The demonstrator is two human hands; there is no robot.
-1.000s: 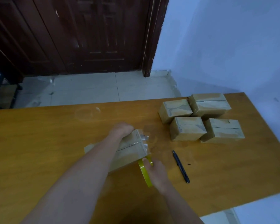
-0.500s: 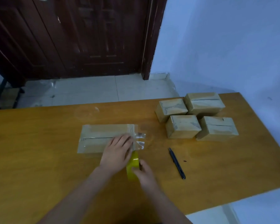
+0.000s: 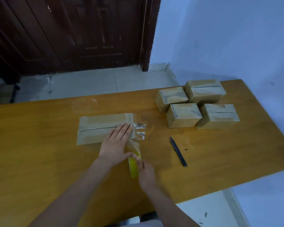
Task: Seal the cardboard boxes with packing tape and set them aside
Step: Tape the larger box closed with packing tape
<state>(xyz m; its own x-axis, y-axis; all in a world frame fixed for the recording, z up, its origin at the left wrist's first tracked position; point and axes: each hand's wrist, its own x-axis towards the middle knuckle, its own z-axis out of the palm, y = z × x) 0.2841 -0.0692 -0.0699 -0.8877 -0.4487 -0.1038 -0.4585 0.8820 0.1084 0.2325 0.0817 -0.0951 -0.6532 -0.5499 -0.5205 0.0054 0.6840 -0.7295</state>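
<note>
Mid-frame, your flat, open left hand [image 3: 117, 141] pins the long brown cardboard box [image 3: 105, 128] while your right hand [image 3: 145, 172] grips the yellow tape roll [image 3: 133, 167], keeping its strip taut.

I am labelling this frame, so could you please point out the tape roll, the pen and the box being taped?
tape roll [image 3: 133, 168], head view, on its yellow outer band.
pen [image 3: 178, 151], head view, middle of its dark barrel.
box being taped [image 3: 97, 127], head view, on its top face near the seam.
</note>
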